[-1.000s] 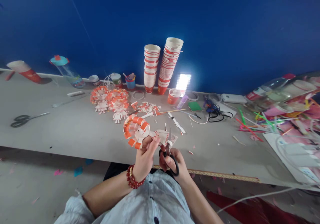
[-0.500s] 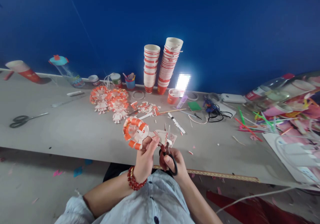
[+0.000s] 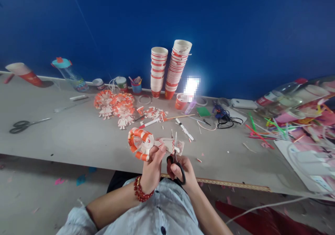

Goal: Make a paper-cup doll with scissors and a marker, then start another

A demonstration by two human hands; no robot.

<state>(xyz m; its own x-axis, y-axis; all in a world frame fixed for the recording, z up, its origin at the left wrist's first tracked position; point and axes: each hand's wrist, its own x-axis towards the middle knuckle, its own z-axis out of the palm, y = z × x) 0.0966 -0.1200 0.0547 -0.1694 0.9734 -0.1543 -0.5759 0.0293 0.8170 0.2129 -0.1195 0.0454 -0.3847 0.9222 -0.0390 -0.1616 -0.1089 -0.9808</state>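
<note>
At the far left of the grey table (image 3: pixel 78 137), a spare pair of scissors (image 3: pixel 24 124) lies flat, well apart from the work; behind it stand a tipped paper cup (image 3: pixel 23 73) and a lidded clear jar (image 3: pixel 68 74) against the blue wall. Finished orange-and-white paper figures (image 3: pixel 115 106) lie grouped further right, just in front of two tall stacks of paper cups (image 3: pixel 169 69). Near the table's front edge, the left hand (image 3: pixel 152 170), with a red bead bracelet (image 3: pixel 140 191) at the wrist, is closed on the paper figure (image 3: pixel 146 143), pinching it at the neck between the ringed orange head and the white body. Compared with the previous second, the figure's head has dropped slightly and turned toward the person, so the body now presents more squarely to the blades; this is judged a repositioning between cuts on the same piece. The right hand (image 3: pixel 183 172) is closed through the handles of the black scissors (image 3: pixel 176 160), blades pointing up and into the figure's body; whether the blades are parted cannot be told. Loose offcuts and a white marker (image 3: pixel 184 128) lie just beyond the figure. Further right, a tangled black cable (image 3: pixel 225 118) and coloured straws (image 3: pixel 264 128) crowd the table, clear of both hands.
</note>
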